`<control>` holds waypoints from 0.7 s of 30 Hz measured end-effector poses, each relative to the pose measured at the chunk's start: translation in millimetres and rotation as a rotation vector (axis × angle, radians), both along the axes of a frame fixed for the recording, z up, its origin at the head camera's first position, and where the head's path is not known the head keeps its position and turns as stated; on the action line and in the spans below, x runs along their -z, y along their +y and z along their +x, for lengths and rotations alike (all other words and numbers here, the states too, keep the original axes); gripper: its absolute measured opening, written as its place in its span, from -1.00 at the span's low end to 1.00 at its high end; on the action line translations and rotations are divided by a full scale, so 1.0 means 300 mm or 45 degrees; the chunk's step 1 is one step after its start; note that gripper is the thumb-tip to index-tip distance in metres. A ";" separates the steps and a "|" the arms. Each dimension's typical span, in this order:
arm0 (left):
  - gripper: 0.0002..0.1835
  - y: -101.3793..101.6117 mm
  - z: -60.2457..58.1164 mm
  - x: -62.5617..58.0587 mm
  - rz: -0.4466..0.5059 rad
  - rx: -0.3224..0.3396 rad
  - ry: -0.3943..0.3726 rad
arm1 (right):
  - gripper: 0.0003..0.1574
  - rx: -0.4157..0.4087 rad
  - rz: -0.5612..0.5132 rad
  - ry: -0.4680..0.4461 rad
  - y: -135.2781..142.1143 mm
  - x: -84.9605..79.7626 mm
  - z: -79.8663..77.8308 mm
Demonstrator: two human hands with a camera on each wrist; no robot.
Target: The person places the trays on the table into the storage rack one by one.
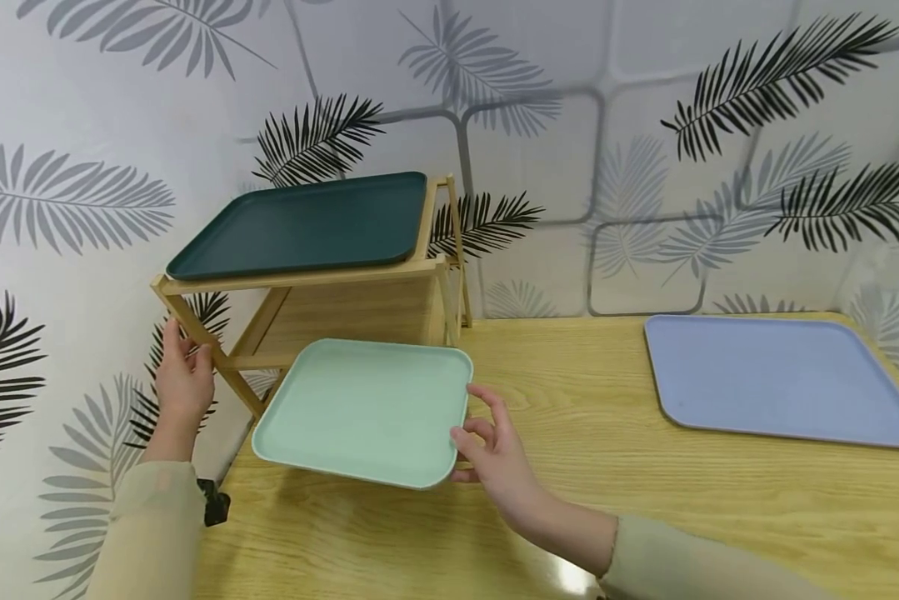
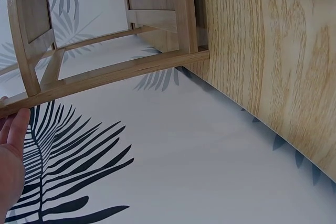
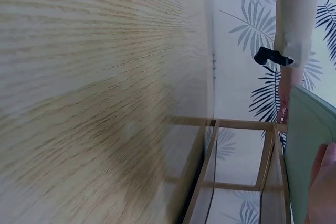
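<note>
My right hand point(image 1: 497, 458) holds a mint green tray point(image 1: 367, 408) by its right edge, thumb near the rim and fingers beneath. Tilted toward me, the tray hangs over the table in front of a two-tier wooden rack point(image 1: 257, 362), overlapping the lower shelf in the head view. On the rack's left front post, my left hand point(image 1: 182, 379) grips the wood; the left wrist view shows its fingers point(image 2: 18, 127) against the frame. A dark green tray point(image 1: 307, 225) lies on the top tier. In the right wrist view, the mint tray's underside point(image 3: 310, 129) shows beside the rack.
A lavender-blue tray point(image 1: 782, 379) lies flat at the right back of the wood-grain table point(image 1: 569, 475). Behind the table is a wall covering point(image 1: 531, 167) with a leaf print. The rack stands at the table's left end, close to that wall.
</note>
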State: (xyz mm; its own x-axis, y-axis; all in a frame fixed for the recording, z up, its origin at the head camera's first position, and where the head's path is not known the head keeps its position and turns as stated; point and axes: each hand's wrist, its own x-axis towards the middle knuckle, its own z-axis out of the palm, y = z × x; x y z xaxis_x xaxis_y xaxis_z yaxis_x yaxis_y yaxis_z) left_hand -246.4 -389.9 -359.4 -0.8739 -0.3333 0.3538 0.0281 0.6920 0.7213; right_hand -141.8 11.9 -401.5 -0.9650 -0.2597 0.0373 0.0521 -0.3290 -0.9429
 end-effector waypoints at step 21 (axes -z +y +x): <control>-0.32 -0.020 -0.005 0.012 0.014 0.044 0.016 | -0.28 0.188 -0.008 0.035 -0.196 -0.031 -0.190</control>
State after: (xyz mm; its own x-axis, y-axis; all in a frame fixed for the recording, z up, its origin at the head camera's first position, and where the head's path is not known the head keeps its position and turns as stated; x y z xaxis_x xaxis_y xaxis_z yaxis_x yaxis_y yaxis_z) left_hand -247.8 -395.8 -363.1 -0.8806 -0.3067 0.3612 0.0610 0.6825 0.7284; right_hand -198.7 -46.9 -392.3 -0.9913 -0.1147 0.0651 -0.0228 -0.3369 -0.9413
